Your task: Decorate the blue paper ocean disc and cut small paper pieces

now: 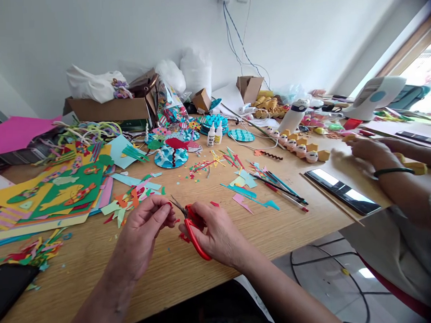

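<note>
In my right hand is a pair of scissors with red handles, its blades slightly apart and pointing up to the left. My left hand pinches a small piece of red paper, mostly covered by the fingertips, close beside the blades. A few red paper scraps lie on the table under the hands. Behind my left hand are orange, pale green and pink paper offcuts.
A stack of coloured paper with fish cut-outs lies at left. Glue bottles and a blue paper disc stand behind. Pencils, a phone and a wooden stick are at right, near another person's hands.
</note>
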Motion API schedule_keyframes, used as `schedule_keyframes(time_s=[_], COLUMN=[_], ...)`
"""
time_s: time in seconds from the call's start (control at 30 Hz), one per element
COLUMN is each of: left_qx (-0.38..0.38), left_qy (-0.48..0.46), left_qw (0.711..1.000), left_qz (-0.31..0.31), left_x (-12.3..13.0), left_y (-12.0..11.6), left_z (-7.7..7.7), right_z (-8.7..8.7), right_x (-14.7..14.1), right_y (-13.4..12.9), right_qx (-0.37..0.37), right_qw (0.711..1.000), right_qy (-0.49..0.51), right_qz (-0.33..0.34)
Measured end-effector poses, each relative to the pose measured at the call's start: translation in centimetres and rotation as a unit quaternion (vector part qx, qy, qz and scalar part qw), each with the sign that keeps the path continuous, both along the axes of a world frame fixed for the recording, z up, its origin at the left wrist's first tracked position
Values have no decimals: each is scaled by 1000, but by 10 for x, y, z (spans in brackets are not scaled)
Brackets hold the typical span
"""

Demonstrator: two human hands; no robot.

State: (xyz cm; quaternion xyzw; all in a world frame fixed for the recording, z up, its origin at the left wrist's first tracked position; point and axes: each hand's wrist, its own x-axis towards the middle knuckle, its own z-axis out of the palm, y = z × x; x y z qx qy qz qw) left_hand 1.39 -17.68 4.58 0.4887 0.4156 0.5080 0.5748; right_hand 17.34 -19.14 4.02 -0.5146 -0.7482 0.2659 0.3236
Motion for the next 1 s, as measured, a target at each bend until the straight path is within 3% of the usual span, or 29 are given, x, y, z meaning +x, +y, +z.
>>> schedule_keyframes(time_s=[0.2, 0.57, 1.0], left_qx=[10, 6, 26], left_qy=[-9, -6, 33], left_qw=[1000, 1000, 999], left_qz=[-11, -9, -32], left_x=[-3, -1, -4], left_y=[2, -1, 1], left_z=[-1, 0, 5], right_z=[-2, -2, -7], right_x=[2, -1, 4], right_y=[-2, 0, -2], right_qx=[39, 63, 73], right_qw=[998, 997, 996], right_qy=[-41, -49, -56], right_qz=[5, -10, 18])
